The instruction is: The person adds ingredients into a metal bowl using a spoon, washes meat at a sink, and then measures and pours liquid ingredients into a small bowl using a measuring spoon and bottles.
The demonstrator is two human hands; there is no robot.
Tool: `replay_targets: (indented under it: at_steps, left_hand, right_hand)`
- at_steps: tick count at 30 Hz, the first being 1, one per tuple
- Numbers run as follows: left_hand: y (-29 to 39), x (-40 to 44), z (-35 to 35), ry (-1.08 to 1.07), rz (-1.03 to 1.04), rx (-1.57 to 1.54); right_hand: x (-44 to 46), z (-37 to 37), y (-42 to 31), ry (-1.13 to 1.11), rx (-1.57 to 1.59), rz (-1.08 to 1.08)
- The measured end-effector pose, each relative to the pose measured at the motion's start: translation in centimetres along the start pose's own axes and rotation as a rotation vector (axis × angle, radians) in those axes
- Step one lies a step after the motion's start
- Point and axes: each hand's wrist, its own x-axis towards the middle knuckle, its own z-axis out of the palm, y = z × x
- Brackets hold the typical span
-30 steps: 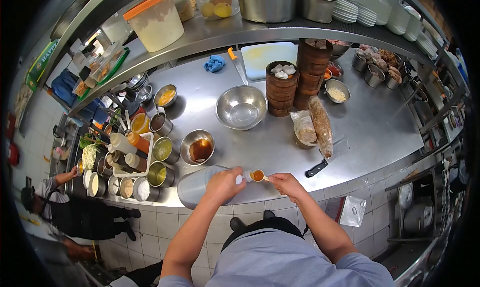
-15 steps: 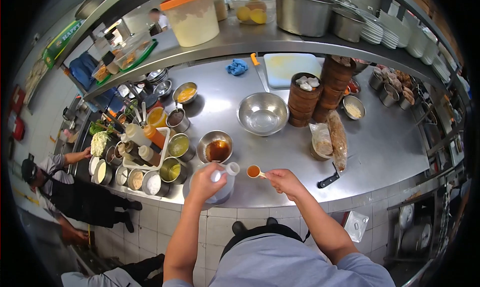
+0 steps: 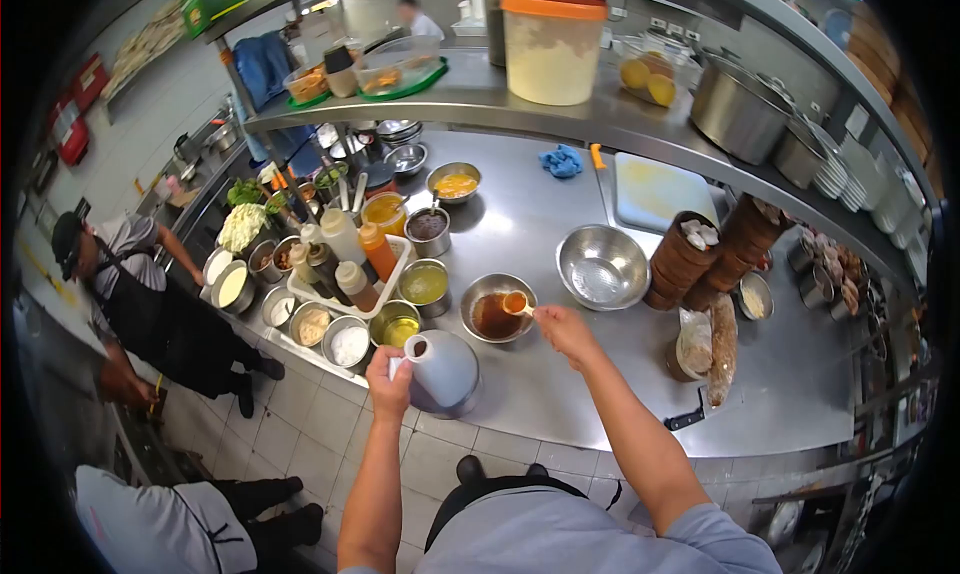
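My left hand [image 3: 388,379] is closed on the handle of a large translucent jug [image 3: 444,372], which stands upright with its open mouth up near the table's front edge. In my right hand [image 3: 565,334] is the handle of a small measuring spoon [image 3: 515,302] filled with brown-orange liquid. The spoon is over the right side of a steel bowl [image 3: 480,327] that holds dark brown liquid. Right of it sits a larger steel bowl [image 3: 603,267] with nothing visible inside.
A white basket of squeeze bottles [image 3: 398,267] and several steel pots stand left. Steamer baskets [image 3: 680,264], wrapped food [image 3: 722,349] and a knife [image 3: 686,418] lie right. A shelf [image 3: 460,102] crosses behind. One person [image 3: 150,294] stands left, another [image 3: 190,519] lower left.
The jug has gone from tilted to upright in my left hand. My right hand has carried the filled spoon from beside the jug's mouth to over the brown liquid's bowl. The view has turned left.
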Motion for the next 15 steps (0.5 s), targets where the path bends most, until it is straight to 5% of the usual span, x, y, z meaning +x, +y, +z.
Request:
replay_targets:
  at_steps: [15]
  left_hand:
    - [1.1,0.0,0.0,-0.062,0.042,0.022]
  right_hand:
    - [4.8,3.2,-6.4,0.128,-0.548,-0.269]
